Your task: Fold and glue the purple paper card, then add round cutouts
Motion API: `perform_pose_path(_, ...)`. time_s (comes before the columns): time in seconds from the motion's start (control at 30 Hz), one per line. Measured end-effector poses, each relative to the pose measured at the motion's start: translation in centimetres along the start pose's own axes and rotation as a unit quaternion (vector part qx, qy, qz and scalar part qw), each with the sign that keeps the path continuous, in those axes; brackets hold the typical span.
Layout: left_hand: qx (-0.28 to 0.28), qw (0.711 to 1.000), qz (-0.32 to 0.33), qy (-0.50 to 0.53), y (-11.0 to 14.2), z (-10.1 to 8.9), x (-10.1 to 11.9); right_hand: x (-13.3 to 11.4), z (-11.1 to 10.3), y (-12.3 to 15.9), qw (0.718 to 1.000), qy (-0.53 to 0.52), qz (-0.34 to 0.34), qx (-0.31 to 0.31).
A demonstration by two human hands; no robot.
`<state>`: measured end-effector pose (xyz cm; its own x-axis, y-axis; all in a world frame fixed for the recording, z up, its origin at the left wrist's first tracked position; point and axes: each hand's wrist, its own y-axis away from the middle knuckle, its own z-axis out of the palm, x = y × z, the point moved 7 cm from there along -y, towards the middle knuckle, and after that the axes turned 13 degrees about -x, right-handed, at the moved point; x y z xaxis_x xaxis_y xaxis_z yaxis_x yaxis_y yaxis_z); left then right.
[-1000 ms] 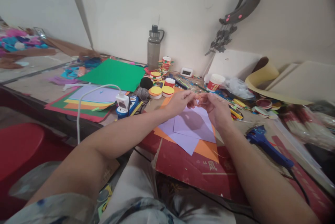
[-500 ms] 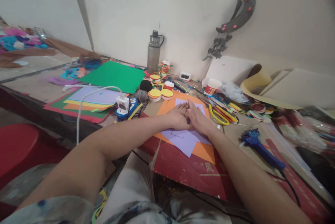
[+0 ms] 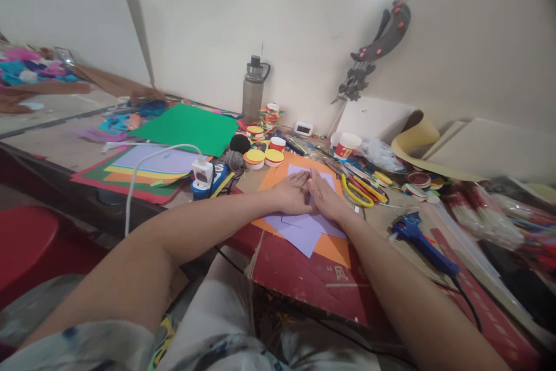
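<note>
My left hand [image 3: 292, 194] lies flat on purple paper [image 3: 299, 238], its fingers stretched forward. Beside it, my right hand [image 3: 324, 193] rests on the same paper with straight fingers, the two hands meeting at the fingertips and thumbs. Neither hand grips anything. Dark lines mark the purple paper below my left wrist. Under it lies an orange sheet [image 3: 334, 250], on top of a red cardboard piece [image 3: 299, 284] at the table's front edge. Whatever is directly beneath my palms is hidden.
Yellow-handled scissors [image 3: 357, 193] and a blue glue gun [image 3: 425, 243] lie to the right. Yellow-topped paper cups [image 3: 254, 158], a bottle [image 3: 253, 93] and a white clock [image 3: 303, 128] stand behind. On the left are a green sheet [image 3: 186, 128], a plugged-in power strip [image 3: 208, 180] and a red stool [image 3: 30, 249].
The view has tilted up slightly and turned a little to the right. Both hands stay flat on the purple paper, almost unmoved.
</note>
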<state>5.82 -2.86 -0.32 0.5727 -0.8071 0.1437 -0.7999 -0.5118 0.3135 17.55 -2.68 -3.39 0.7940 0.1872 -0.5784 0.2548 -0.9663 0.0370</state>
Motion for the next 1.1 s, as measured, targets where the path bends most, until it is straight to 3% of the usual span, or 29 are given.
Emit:
perform_pose_path(0.27, -0.002, 1.0, -0.018, 0.016, -0.1, 0.4, -0.7, -0.8, 0.1, -0.1, 0.998, 0.048, 0.016, -0.029)
perform_pose_path(0.77, -0.027, 0.999, -0.026, 0.006, 0.8, -0.1, -0.4, -3.0, -0.4, 1.3, 0.971, 0.172, 0.12, -0.113)
perform_pose_path(0.97, -0.042, 0.999, -0.033, 0.004, 1.3, -0.4, -0.2, -2.7, -0.5, 1.9, 0.964, 0.195, 0.159, -0.09)
perform_pose_path(1.1, -0.038, 0.999, -0.022, 0.032, 1.6, -0.7, -0.5, -2.9, -1.9, 2.1, 0.975, 0.178, 0.137, 0.009)
